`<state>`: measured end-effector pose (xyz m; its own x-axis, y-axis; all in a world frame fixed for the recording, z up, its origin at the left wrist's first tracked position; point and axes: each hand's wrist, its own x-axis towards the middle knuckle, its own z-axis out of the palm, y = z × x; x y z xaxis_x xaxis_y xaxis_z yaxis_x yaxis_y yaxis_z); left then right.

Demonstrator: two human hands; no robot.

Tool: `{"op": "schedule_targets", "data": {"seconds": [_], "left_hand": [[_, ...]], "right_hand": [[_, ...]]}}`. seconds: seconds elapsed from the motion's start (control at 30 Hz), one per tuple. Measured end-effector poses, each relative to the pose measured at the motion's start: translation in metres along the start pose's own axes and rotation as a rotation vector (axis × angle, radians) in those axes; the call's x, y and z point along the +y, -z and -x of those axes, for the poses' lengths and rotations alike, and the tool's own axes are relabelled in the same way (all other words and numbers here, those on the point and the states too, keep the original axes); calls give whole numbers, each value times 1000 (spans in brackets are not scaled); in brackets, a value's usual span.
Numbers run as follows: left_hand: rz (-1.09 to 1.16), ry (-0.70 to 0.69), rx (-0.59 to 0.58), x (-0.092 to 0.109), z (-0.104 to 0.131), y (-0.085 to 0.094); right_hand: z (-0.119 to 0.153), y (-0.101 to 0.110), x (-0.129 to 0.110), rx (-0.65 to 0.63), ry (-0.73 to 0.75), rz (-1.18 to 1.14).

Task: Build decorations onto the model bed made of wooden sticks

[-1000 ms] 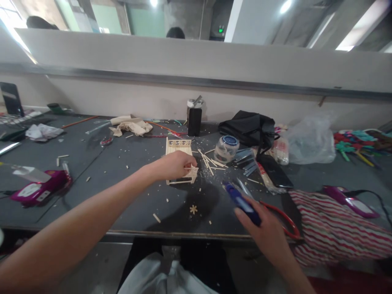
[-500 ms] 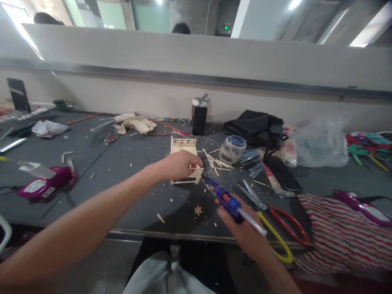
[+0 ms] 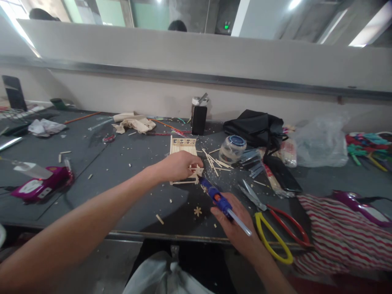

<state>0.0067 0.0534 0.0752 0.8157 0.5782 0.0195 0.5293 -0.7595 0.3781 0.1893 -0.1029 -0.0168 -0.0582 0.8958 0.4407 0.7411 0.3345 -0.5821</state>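
A small bed-like model of wooden sticks (image 3: 183, 148) lies on the dark table, its slatted part pointing away from me. My left hand (image 3: 183, 165) reaches over its near end, the fingers closed on a small stick piece of the model. A blue glue gun (image 3: 216, 195) with a clear glue stick at its rear is in my right hand (image 3: 237, 220), fingers wrapped round it. The gun's nozzle is beside the near right corner of the model, close to my left fingertips. A small star-shaped wooden piece (image 3: 197, 211) lies nearer to me.
Loose sticks (image 3: 214, 161) and a round clear jar (image 3: 232, 149) are right of the model. Scissors with red and yellow handles (image 3: 260, 204) lie beside my right hand. Farther out are a striped cloth (image 3: 343, 228), a black bag (image 3: 254, 124) and a purple device (image 3: 39, 183).
My right hand and the glue gun have moved left, and the nozzle is now closer to the model's near corner. My left hand has stayed nearly in place.
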Motion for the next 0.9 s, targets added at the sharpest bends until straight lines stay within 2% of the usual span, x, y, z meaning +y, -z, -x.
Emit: {"op": "schedule_targets", "data": {"seconds": [0.9], "left_hand": [[18,-20,17,2,1,1]], "right_hand": [[-3,-1,-1,19,47,69]]}}
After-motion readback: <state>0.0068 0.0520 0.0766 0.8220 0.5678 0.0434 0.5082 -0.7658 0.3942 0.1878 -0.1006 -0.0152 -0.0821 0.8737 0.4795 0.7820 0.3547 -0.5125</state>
